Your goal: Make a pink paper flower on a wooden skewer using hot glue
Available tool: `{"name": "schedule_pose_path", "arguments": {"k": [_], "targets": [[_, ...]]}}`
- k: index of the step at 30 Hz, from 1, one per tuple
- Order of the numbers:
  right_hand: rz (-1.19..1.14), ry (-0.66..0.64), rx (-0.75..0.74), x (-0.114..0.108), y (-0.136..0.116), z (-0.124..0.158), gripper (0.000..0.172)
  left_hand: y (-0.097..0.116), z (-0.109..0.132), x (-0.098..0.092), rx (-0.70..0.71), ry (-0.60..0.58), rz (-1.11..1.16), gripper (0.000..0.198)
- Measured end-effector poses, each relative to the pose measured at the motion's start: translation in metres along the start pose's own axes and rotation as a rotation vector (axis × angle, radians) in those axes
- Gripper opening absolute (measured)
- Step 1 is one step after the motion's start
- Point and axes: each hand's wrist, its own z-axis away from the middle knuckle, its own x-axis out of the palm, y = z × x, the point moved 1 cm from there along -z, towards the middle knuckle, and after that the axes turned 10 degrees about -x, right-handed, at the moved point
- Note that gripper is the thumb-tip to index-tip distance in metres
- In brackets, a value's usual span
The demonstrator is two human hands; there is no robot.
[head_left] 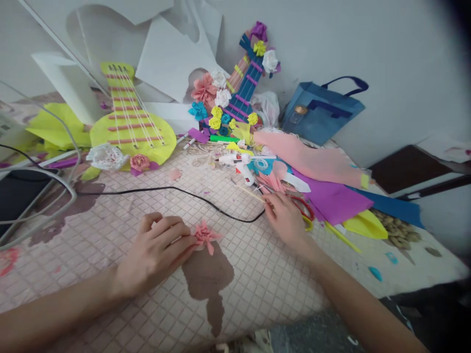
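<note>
The left hand (158, 250) lies low on the desk (257, 274), its fingers drawn together and pinching a small pink paper flower (204, 235) at their tips. The flower rests on the quilted cloth just in front of that hand. The right hand (289, 220) reaches out to the right, fingers loosely curled at the red handles of a pair of scissors (307, 210) and at the end of a thin stick (250, 192). I cannot tell whether it has hold of either.

The flower looks soft, so too firm a pinch would likely flatten its petals. A black cable (191, 192) runs across the cloth and passes right by the right hand. A wrist catching it could, I judge, drag whatever it is plugged into. The glue gun (239, 161) lies close behind the stick among loose paper, and if it is hot, a stray fingertip or a sheet could touch its nozzle.

Pink paper (312, 159) and purple paper (331, 198) crowd the scissors on the far side and leave little room around them. Further back stand a yellow paper guitar (132, 132), a blue paper guitar (245, 88) trimmed with flowers, and a blue bag (320, 113).
</note>
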Motion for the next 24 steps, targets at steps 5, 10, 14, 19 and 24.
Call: {"name": "schedule_pose_path", "arguments": {"k": [5, 10, 14, 19, 24], "targets": [[0.066, 0.057, 0.158, -0.011, 0.017, 0.019, 0.016, 0.000, 0.004, 0.001, 0.022, 0.006, -0.013, 0.008], [0.106, -0.016, 0.192, -0.013, 0.021, 0.036, 0.014, -0.001, 0.008, 0.007, 0.075, -0.017, -0.038, 0.011], [0.155, -0.050, 0.181, -0.009, 0.024, 0.024, 0.012, -0.004, 0.011, 0.012, 0.103, -0.049, -0.022, 0.012], [0.153, -0.106, 0.152, -0.007, 0.025, 0.013, 0.010, -0.004, 0.010, 0.012, 0.087, -0.063, 0.012, 0.009], [0.138, -0.120, 0.145, -0.008, 0.022, 0.017, 0.009, -0.004, 0.009, 0.009, 0.097, -0.086, 0.035, 0.011]]}}
